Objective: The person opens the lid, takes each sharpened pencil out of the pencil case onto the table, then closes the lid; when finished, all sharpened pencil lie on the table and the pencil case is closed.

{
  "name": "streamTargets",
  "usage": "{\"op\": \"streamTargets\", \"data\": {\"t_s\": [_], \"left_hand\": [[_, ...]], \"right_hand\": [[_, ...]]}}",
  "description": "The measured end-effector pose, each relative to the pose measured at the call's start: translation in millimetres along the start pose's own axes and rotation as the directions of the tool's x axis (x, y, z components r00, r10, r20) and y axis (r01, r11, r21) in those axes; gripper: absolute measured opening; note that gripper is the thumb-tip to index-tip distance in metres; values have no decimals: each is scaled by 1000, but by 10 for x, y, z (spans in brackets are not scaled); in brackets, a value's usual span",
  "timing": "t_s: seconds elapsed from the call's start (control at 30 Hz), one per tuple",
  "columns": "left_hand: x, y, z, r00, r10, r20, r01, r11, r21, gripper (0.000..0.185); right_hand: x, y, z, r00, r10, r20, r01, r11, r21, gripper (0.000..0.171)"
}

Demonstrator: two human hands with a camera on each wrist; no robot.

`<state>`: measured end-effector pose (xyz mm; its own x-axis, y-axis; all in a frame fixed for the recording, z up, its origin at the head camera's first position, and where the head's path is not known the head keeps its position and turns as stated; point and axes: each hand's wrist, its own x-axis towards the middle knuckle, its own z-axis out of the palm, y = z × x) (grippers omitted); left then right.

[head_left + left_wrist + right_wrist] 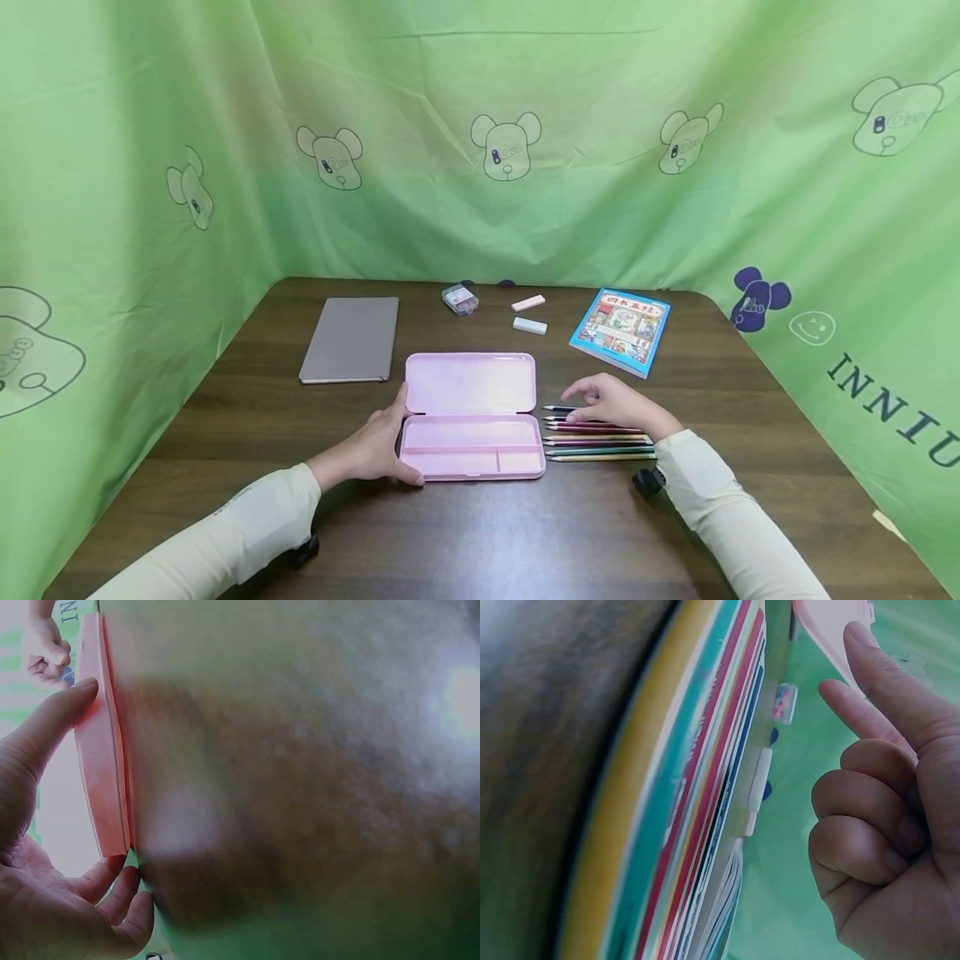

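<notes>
A pink pencil case stands with its lid raised; the compartments I can see hold nothing. My left hand grips its left end, and in the left wrist view the thumb presses along the case's front side. Right of the case lies a row of colored pencils, tips toward it. Over the far pencils hovers my right hand. Its thumb and index finger point forward, apart, while the other fingers curl in with nothing visible in them.
A grey notebook lies at the back left. Farther back are a small clear box, a pinkish eraser-like block and a white one. A blue-edged book lies back right. Green curtain surrounds the table.
</notes>
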<state>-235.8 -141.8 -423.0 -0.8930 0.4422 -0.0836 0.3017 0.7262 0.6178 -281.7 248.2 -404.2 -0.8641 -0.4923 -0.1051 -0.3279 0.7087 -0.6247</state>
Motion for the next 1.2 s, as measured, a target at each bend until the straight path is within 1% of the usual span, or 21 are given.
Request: {"op": "streamTargets", "data": {"t_s": [0.17, 0.3, 0.4, 0.57, 0.7, 0.9, 1.07, 1.2], "left_hand": [[0, 10, 1, 1000, -15, 5, 15, 1000, -5, 137], [1, 11, -2, 1000, -3, 1, 3, 1000, -9, 137], [0, 8, 1, 1000, 2, -1, -2, 1000, -12, 137], [3, 6, 6, 1000, -11, 2, 11, 1000, -6, 137], [8, 2, 3, 1000, -12, 2, 12, 1000, 0, 137], [1, -7, -6, 1000, 12, 6, -12, 1000, -10, 137], [0, -6, 0, 1000, -1, 16, 1, 1000, -17, 137], [8, -5, 5, 1000, -7, 9, 7, 1000, -18, 137]], "right_hand": [[66, -12, -2, 999, -38, -3, 38, 999, 1, 37], [119, -35, -12, 998, -64, 3, 64, 998, 1, 39], [155, -55, -27, 998, -67, 9, 67, 998, -4, 42], [216, -87, -59, 997, -76, 14, 76, 997, -29, 45], [256, -104, -86, 998, -64, 11, 64, 998, -25, 47], [325, -128, -78, 999, -32, 15, 32, 999, 2, 51], [385, -162, -34, 1000, -26, 11, 26, 999, 19, 60], [425, -221, -18, 1000, -17, -7, 17, 999, 42, 67]]}}
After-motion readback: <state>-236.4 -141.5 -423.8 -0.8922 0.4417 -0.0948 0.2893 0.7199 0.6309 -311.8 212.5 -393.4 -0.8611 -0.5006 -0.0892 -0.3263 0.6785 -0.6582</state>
